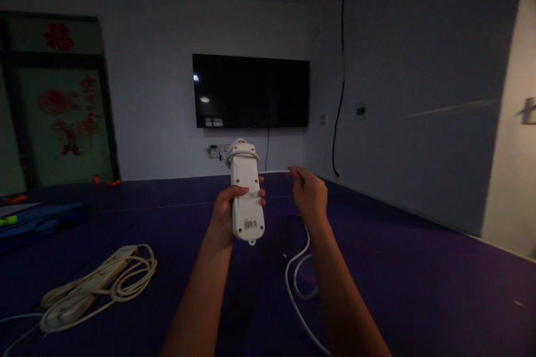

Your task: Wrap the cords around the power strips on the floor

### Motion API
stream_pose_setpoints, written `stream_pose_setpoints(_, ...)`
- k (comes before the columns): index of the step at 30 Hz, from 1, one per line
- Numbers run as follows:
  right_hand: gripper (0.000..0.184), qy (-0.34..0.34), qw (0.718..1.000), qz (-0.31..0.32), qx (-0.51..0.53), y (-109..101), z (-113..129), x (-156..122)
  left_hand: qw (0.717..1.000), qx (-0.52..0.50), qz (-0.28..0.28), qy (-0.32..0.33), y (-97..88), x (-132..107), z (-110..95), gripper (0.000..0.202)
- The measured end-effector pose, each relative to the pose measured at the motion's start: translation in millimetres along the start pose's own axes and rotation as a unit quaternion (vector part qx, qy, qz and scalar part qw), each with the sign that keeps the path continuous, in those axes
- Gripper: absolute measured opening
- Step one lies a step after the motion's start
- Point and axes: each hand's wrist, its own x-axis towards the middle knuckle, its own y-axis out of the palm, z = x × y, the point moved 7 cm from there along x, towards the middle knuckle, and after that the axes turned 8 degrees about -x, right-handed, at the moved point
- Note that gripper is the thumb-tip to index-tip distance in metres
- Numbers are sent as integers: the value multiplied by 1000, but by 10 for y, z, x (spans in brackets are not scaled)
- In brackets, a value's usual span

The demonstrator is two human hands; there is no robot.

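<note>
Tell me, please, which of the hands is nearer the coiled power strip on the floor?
Left. The left hand sits above and right of the coiled power strip; the right hand is farther right.

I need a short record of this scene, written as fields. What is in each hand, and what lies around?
Left hand: holds a white power strip upright
Right hand: pinches the strip's cord
Cord: runs from the strip's top to the right hand, then loops on the floor
Floor: dark purple; second strip with coiled cord at left
Wall: dark TV
</note>
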Motion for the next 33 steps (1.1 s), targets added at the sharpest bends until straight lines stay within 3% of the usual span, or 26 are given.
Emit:
stream_pose_setpoints(5, 39, -103, 990, 83, -54, 228, 193, -71, 999, -2, 46, -23, 67, -7, 69, 48)
stream_pose_setpoints(9, 40, -187, 979, 84, -7, 204, 434, -134, 999, 25, 31, -35, 76, -17, 105, 49)
stream_pose_setpoints(12, 37, -212, 970, 108, 40, 168, 523, -150, 998, 40, 18, -43, 79, -26, 106, 53)
stream_pose_setpoints(19, 37, -151, 959, 140, 197, 73, 437, -122, 993, 33, 80, -76, 179, 6, 110, 61)
stream_pose_setpoints(24, 43, -84, 952, 163, 243, 59, 359, -98, 987, 65, 84, -118, 138, 22, 216, 57)
stream_pose_setpoints(28, 40, -52, 946, 167, 271, 77, 336, -84, 989, 81, 69, -100, 82, 39, 231, 50)
stream_pose_setpoints(33, 39, 0, 972, 106, 211, 26, 303, -82, 990, 126, -3, -70, -26, 69, 212, 55)
